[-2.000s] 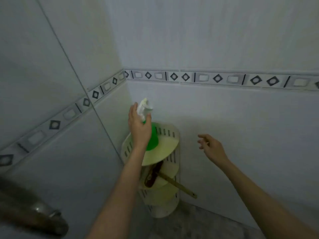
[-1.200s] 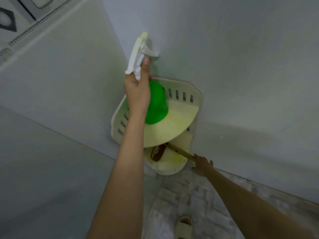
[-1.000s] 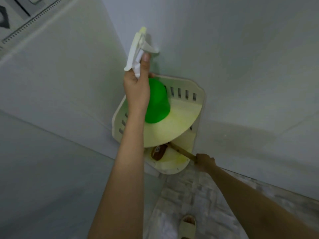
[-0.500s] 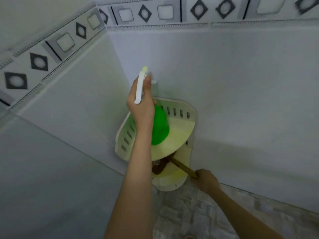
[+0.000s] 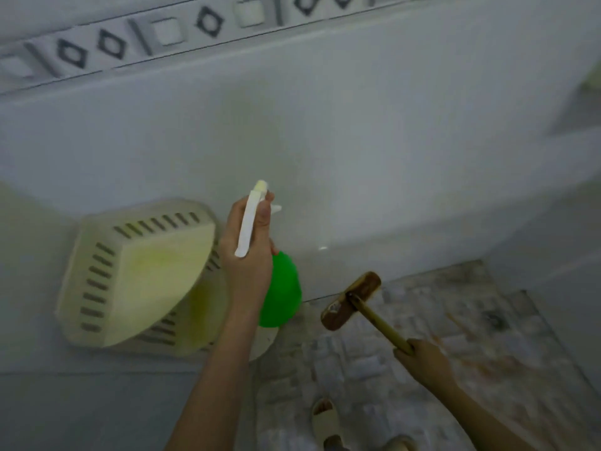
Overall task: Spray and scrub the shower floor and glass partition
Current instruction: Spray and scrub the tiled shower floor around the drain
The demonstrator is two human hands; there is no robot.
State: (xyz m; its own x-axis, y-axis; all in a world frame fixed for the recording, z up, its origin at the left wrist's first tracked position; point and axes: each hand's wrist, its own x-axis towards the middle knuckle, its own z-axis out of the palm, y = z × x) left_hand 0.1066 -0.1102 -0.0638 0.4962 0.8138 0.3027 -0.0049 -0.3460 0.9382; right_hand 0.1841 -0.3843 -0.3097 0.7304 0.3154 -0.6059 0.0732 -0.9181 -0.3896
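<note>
Left hand (image 5: 248, 255) wrapped tight round neck of green spray bottle (image 5: 281, 291), white trigger head (image 5: 250, 219) sticking up past the fingers, bottle upright, held in the air just right of the cream corner shelf (image 5: 136, 275). Right hand (image 5: 422, 359) clenched on end of wooden brush handle; brush (image 5: 353, 301) held clear above the floor (image 5: 455, 320), brown head up-left near the wall base, just right of the bottle, not touching it. Floor is pale mosaic tile with reddish-brown stains at right. Slippered foot (image 5: 325, 421) at bottom edge. Wall (image 5: 357, 141) white tile with diamond-pattern border strip (image 5: 162, 30) along top. Frame somewhat blurred.
</note>
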